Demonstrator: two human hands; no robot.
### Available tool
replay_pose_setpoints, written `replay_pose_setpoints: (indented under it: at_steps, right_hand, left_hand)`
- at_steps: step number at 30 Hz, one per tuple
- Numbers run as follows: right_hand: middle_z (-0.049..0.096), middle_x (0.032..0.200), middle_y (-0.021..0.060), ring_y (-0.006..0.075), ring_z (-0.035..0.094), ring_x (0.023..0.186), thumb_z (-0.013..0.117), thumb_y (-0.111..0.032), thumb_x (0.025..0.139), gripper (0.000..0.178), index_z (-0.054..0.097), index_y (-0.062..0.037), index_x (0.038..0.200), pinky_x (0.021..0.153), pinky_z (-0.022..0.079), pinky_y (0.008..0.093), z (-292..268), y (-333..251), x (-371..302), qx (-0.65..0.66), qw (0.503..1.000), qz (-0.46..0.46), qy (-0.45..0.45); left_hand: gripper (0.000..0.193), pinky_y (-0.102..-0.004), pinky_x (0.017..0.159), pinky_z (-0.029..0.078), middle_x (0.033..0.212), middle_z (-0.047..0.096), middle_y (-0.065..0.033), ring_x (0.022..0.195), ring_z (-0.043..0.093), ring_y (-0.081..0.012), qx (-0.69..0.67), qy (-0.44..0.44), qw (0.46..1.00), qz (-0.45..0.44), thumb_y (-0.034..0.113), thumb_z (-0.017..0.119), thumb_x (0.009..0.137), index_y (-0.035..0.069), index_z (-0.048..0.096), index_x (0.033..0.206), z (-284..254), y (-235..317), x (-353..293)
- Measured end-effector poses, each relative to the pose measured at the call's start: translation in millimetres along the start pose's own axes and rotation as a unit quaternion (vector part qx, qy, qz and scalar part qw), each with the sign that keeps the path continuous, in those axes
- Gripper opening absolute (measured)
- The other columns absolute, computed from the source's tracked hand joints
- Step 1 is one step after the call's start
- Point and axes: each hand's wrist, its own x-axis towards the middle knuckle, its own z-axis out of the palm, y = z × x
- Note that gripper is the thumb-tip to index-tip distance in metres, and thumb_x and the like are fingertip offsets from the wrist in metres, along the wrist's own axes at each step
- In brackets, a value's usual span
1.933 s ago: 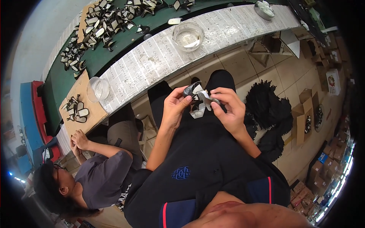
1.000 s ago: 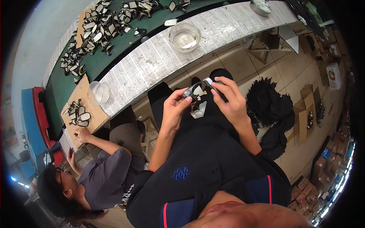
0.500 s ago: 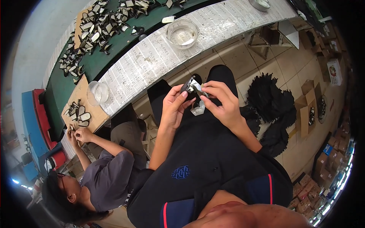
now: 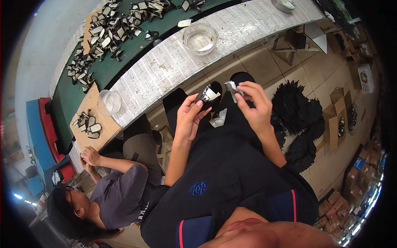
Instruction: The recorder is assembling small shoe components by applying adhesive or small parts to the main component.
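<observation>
Above my lap, my left hand point(image 4: 188, 120) pinches a small black piece with a white face point(image 4: 209, 95), its fingers closed round the lower left side. To its right and apart from it, my right hand point(image 4: 257, 105) grips a thin greyish-white strip point(image 4: 231, 87) between thumb and fingers. The strip is bent, and I cannot make out what it is made of. A crumpled whitish, see-through scrap point(image 4: 218, 118) lies on my dark clothing just below the black piece.
The paper-covered table edge point(image 4: 153, 68) carries clear round dishes point(image 4: 200, 39). Many black pieces with pale faces point(image 4: 97, 41) heap on the green surface. At left, a co-worker's hands point(image 4: 90, 158) are beside cardboard. Black fringed material point(image 4: 295, 111) and open boxes point(image 4: 334, 120) lie right.
My right hand has moved right, away from the black piece, with the strip in it. My left hand has stayed nearly still. The co-worker's hands have shifted nearer their body.
</observation>
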Motion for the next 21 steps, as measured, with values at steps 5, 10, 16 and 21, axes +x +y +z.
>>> replay_pose_setpoints:
  at_steps: [5,10,16,21]
  right_hand:
    - [0.063,0.108,0.0103,0.0168,0.066,0.087,0.069,0.0,0.087,0.018,0.065,0.0017,0.104,0.071,0.058,0.0268,5,67,-19,0.056,0.992,0.113,0.004]
    - [0.063,0.104,0.0102,0.016,0.065,0.085,0.069,-0.004,0.088,0.018,0.065,0.0008,0.105,0.068,0.057,0.0263,18,129,-63,0.071,0.98,0.181,-0.048]
    - [0.065,0.093,0.0086,0.0135,0.063,0.073,0.071,-0.008,0.087,0.017,0.066,0.0016,0.101,0.063,0.054,0.0247,32,156,-89,0.063,0.975,0.204,-0.053]
    - [0.066,0.082,0.006,0.0076,0.06,0.068,0.07,-0.008,0.088,0.015,0.067,0.0025,0.097,0.062,0.05,0.0236,27,176,-96,0.126,0.952,0.28,0.022]
  left_hand:
    - [0.03,-0.0337,0.087,0.056,0.109,0.063,-0.009,0.098,0.062,-0.0153,0.132,0.062,0.974,0.171,0.001,0.067,0.09,-0.001,0.058,0.118,3,48,12]
    - [0.033,-0.0358,0.081,0.062,0.103,0.059,-0.0163,0.089,0.065,-0.0257,0.278,0.23,0.52,0.774,0.009,0.067,0.092,-0.008,0.048,0.112,68,176,24]
    - [0.036,-0.0358,0.078,0.055,0.095,0.062,-0.0126,0.086,0.063,-0.0207,0.241,0.183,0.293,0.907,0.017,0.079,0.082,-0.007,0.057,0.099,184,308,90]
    - [0.054,-0.0401,0.094,0.047,0.115,0.067,-0.0208,0.111,0.062,-0.0354,0.638,0.127,0.489,0.582,0.037,0.073,0.084,-0.004,0.062,0.118,195,283,206]
